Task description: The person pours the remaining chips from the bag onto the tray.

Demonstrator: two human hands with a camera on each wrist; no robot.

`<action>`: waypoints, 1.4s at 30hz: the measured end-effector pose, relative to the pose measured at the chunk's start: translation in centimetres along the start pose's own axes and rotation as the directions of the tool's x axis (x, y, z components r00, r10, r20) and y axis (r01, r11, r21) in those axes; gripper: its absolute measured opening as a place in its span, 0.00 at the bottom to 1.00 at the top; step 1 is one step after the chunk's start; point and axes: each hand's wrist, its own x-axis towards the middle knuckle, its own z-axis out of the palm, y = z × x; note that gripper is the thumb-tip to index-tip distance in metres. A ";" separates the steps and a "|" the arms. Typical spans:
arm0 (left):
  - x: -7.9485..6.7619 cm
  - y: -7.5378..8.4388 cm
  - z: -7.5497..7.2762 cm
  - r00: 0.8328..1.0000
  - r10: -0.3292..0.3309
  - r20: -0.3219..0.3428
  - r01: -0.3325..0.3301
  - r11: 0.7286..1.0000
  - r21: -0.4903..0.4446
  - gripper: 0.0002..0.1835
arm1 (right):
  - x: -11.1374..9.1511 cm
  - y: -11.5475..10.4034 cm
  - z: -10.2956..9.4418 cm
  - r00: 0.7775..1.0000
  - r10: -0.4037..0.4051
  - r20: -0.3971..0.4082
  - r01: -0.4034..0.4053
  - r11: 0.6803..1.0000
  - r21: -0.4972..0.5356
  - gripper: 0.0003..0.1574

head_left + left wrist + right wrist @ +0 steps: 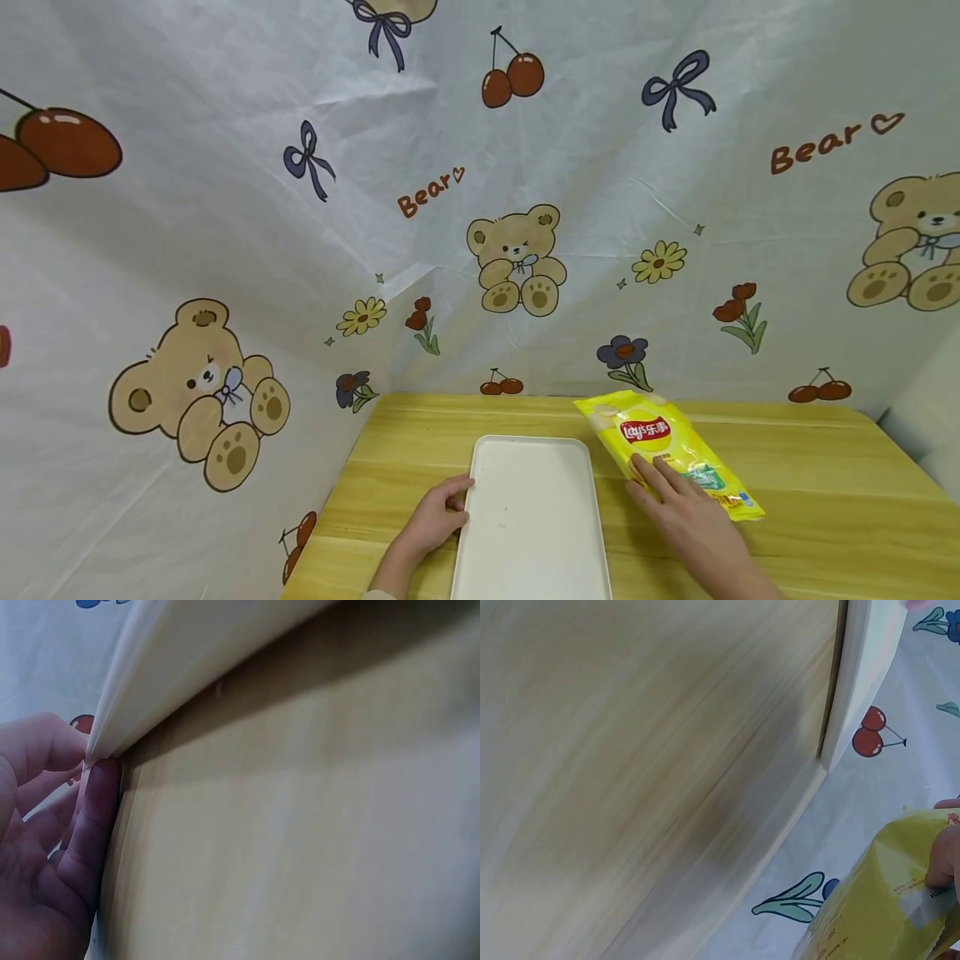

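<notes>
A white rectangular tray [534, 517] lies on the wooden table, its long side running away from me. My left hand [441, 518] grips its left rim, and the left wrist view shows the tray's edge [142, 697] between the thumb and fingers of that hand [52, 825]. Right of the tray is a yellow Lay's chip bag [678, 442], slanted with its front facing up. My right hand [686, 517] holds it, fingers spread over the front. In the right wrist view the thumb [946, 859] presses into the bag's side [885, 892].
The wooden table [825, 475] has light grain and ends at a white cloth backdrop [585, 150] printed with bears, cherries, bows and flowers. Along the left the cloth comes close to the table edge. A pale, plain shape [930, 417] stands beyond the right edge.
</notes>
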 end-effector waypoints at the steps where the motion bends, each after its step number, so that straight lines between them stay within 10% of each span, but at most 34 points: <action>1: 0.0 0.0 0.0 1.000 -0.004 0.000 0.004 1.000 0.001 0.31 | 0.0 -0.1 0.0 1.000 -0.005 -0.005 0.005 1.000 0.001 0.36; 42: -0.1 -0.1 0.1 1.000 0.014 -0.020 -0.013 1.000 0.017 0.31 | 1.6 -4.5 -1.7 0.979 -0.201 -0.043 0.203 0.978 0.042 0.43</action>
